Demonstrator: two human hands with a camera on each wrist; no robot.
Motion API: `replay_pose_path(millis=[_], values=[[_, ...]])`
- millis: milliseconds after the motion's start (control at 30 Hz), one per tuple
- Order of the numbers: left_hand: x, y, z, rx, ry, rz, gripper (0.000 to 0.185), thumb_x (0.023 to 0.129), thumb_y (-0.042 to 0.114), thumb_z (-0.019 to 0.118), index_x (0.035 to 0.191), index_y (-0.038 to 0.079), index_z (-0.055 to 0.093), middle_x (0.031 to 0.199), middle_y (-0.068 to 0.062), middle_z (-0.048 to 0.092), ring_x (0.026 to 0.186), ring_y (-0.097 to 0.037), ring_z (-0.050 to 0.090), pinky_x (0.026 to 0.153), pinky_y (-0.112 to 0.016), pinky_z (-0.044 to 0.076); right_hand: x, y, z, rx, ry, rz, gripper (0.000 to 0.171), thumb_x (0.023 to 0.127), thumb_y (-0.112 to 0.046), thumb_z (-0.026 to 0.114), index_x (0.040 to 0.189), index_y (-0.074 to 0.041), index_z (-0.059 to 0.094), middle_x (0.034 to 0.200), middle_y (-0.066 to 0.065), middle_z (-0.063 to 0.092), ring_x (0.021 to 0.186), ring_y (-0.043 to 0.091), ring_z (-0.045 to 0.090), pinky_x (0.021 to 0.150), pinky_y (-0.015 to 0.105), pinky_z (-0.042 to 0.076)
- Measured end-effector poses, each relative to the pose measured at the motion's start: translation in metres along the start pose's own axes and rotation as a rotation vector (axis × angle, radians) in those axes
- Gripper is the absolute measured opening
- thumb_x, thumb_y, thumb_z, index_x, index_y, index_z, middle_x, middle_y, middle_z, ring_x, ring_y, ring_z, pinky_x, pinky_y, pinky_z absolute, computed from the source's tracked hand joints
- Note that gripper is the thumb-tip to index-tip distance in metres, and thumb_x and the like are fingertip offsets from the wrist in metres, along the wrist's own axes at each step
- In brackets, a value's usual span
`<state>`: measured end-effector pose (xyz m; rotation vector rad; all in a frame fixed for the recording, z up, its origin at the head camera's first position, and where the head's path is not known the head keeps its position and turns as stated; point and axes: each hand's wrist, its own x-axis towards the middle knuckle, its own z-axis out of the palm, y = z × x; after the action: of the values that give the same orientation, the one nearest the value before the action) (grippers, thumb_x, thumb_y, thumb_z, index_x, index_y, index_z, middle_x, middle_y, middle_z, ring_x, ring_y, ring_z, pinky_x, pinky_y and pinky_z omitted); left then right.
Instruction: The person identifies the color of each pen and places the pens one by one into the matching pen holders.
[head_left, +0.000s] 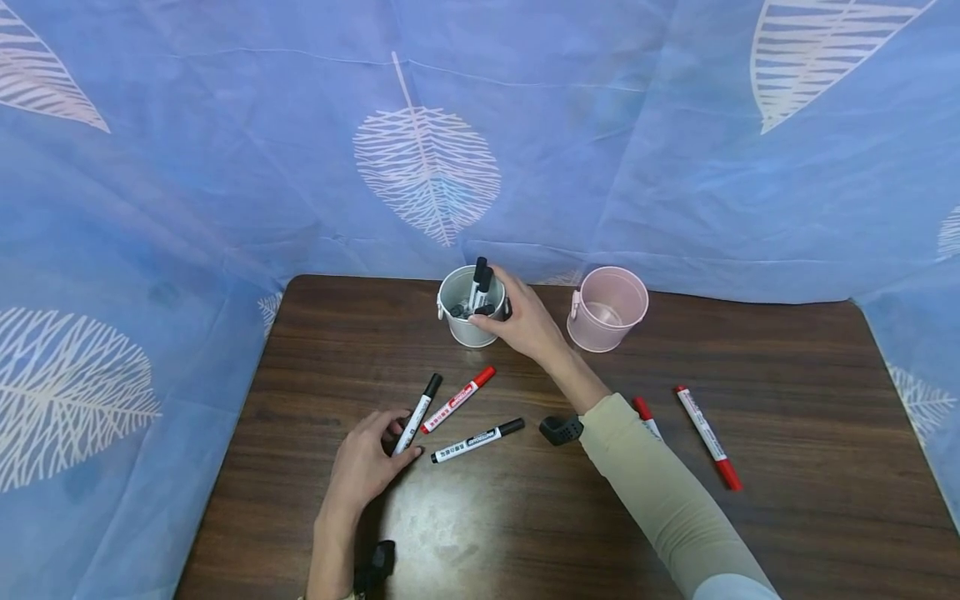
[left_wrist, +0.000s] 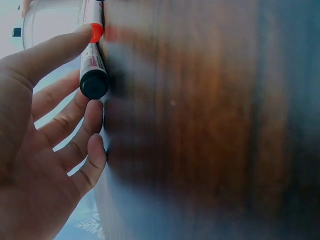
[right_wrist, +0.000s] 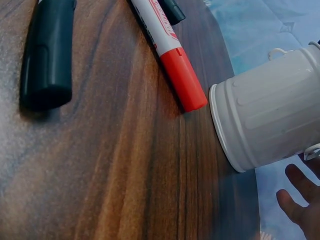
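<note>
On the table, my left hand (head_left: 366, 462) has its thumb and fingers on either side of the lower end of a black-capped marker (head_left: 418, 412). In the left wrist view, that marker's dark end (left_wrist: 94, 85) shows between thumb and fingers, with the other fingers (left_wrist: 72, 150) loosely spread. My right hand (head_left: 525, 317) is at the right rim of a white bucket (head_left: 472, 335), thumb over the front edge. Two markers with black caps (head_left: 480, 279) stick up from the bucket beside that hand. Spread right fingers (right_wrist: 295, 195) show by the bucket in the right wrist view.
A red marker (head_left: 457, 400) and another black-capped marker (head_left: 478, 440) lie near my left hand. Right of the white bucket stands a pink bucket (head_left: 607, 308). Two red-capped markers lie further right, one (head_left: 708, 437) in full view, the other (head_left: 643, 412) partly behind my right sleeve.
</note>
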<state>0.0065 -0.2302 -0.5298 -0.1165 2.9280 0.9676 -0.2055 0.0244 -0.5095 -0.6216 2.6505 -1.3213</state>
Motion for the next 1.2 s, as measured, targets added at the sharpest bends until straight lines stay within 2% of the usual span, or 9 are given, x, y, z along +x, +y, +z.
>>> replay_pose_path(millis=[200,400,567,767,933,1200], values=[[-0.002,-0.002,-0.001,0.013,0.012,-0.003,0.038,0.068,0.023,0.093,0.099,0.021,0.070,0.084,0.011,0.059,0.074,-0.006,0.059,0.064,-0.031,0.046,0.000,0.000,0.000,0.001,-0.005,0.007,0.088,0.085,-0.051,0.074,0.157,-0.029,0.028,0.154,0.007,0.040,0.141,0.027,0.037,0.112,0.047,0.032],[-0.002,-0.006,-0.001,0.001,0.059,0.001,0.025,0.073,0.012,0.087,0.090,0.021,0.070,0.082,0.009,0.060,0.069,-0.007,0.055,0.062,-0.031,0.045,-0.001,0.000,0.001,0.018,-0.002,0.022,0.088,0.084,-0.053,0.075,0.156,-0.032,0.029,0.155,0.004,0.040,0.141,0.025,0.038,0.112,0.047,0.033],[-0.002,-0.008,0.000,-0.012,0.091,-0.013,0.023,0.078,0.009,0.083,0.092,0.020,0.069,0.083,0.008,0.061,0.070,-0.009,0.054,0.061,-0.033,0.043,-0.001,0.001,0.002,0.017,0.000,0.032,0.089,0.084,-0.054,0.074,0.156,-0.034,0.028,0.155,0.004,0.040,0.141,0.025,0.038,0.112,0.046,0.033],[-0.001,-0.013,0.001,-0.085,0.151,0.012,0.023,0.080,0.006,0.082,0.094,0.018,0.068,0.085,0.005,0.061,0.074,-0.012,0.056,0.067,-0.035,0.045,-0.001,-0.001,0.001,0.026,0.005,0.031,0.088,0.084,-0.051,0.075,0.156,-0.035,0.028,0.154,0.003,0.040,0.141,0.024,0.038,0.112,0.046,0.033],[0.000,-0.015,0.000,-0.172,0.218,0.037,0.023,0.078,0.003,0.083,0.093,0.016,0.070,0.089,0.004,0.065,0.076,-0.012,0.057,0.067,-0.028,0.045,-0.001,-0.001,0.000,0.029,0.004,0.037,0.087,0.084,-0.054,0.074,0.156,-0.036,0.028,0.155,0.003,0.040,0.141,0.023,0.038,0.111,0.048,0.034],[0.001,-0.015,-0.003,-0.241,0.274,-0.001,0.022,0.080,0.002,0.081,0.097,0.015,0.073,0.093,0.002,0.070,0.084,-0.013,0.063,0.072,-0.018,0.044,-0.001,0.000,0.001,-0.001,0.012,0.050,0.089,0.083,-0.057,0.074,0.156,-0.036,0.028,0.155,0.004,0.040,0.141,0.026,0.038,0.111,0.049,0.033]])
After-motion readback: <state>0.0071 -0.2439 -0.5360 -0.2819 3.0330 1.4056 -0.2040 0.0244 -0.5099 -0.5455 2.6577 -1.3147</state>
